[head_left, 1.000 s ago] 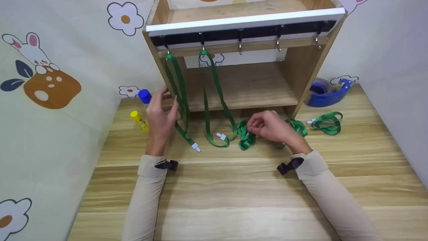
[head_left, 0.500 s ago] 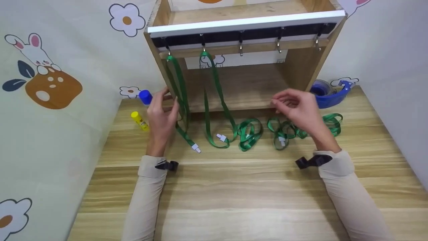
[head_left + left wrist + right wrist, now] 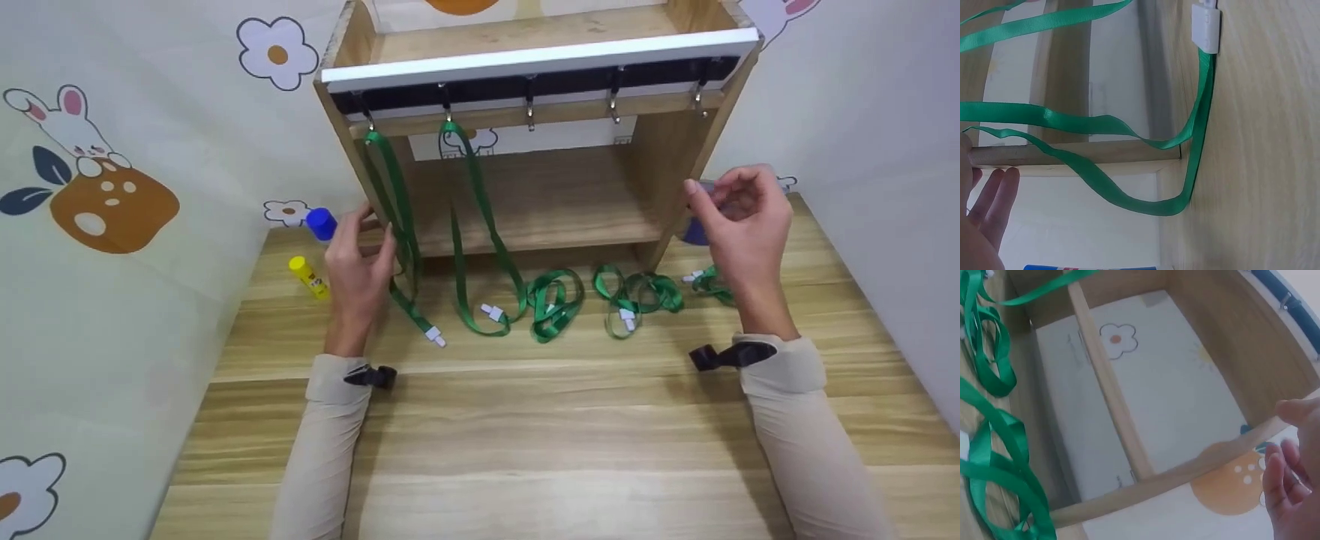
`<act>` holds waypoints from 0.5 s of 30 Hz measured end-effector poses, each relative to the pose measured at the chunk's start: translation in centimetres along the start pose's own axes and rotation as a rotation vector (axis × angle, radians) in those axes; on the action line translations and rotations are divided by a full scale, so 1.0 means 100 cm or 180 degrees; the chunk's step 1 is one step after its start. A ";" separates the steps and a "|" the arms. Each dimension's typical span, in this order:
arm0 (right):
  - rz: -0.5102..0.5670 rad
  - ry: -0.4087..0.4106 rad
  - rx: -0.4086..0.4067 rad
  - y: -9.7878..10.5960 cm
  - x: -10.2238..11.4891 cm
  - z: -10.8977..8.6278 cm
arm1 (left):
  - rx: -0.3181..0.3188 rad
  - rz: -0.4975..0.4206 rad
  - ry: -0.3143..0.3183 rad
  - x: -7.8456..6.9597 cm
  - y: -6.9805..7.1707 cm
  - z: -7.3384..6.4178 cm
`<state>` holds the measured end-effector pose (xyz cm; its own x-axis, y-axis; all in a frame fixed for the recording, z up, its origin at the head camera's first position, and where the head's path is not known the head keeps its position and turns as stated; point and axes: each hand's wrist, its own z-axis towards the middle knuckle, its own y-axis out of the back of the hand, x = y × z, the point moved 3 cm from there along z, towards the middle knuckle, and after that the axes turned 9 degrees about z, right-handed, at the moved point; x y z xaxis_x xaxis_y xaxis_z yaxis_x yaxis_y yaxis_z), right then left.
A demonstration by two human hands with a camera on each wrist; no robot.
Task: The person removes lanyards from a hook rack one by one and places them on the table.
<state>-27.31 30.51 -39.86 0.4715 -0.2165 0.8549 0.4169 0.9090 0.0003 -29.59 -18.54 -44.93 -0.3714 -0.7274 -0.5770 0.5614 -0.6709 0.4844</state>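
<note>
My left hand point(image 3: 358, 259) holds the left side panel of the wooden shelf point(image 3: 547, 199), thumb in front and fingers on the outer face. A green lanyard point(image 3: 401, 199) hangs from the leftmost hook beside that thumb. A second lanyard point(image 3: 484, 202) hangs from the second hook, its lower loop and white clip lying on the table. Close to the shelf's right side panel, my right hand point(image 3: 750, 229) has thumb and bent fingers apart with nothing between them. In the right wrist view its fingers point(image 3: 1278, 486) show outside the panel edge.
Coiled green lanyards point(image 3: 556, 300) lie along the shelf's front, one partly hidden by my right forearm. Bare hooks point(image 3: 530, 112) continue to the right. A yellow glue stick point(image 3: 308, 277) and a blue cap point(image 3: 321, 223) stand at left; a tape dispenser point(image 3: 696, 231) sits behind my right hand.
My right hand has left the coiled lanyard near the middle and moved right and up to the shelf's right side. My left hand has stayed at the left panel.
</note>
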 end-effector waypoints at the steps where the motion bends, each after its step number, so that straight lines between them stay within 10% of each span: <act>1: -0.0019 -0.0013 0.0022 0.000 -0.003 0.001 | 0.0001 -0.0023 0.0010 0.000 0.000 0.000; 15: -0.0496 -0.0224 0.0251 -0.005 -0.027 -0.002 | -0.0277 -0.0855 0.0581 -0.001 0.005 0.003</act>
<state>-28.63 30.52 -42.30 0.3492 -0.3338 0.8756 0.4170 0.8921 0.1738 -29.50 -18.90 -44.43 -0.3804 -0.4832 -0.7886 0.5253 -0.8146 0.2458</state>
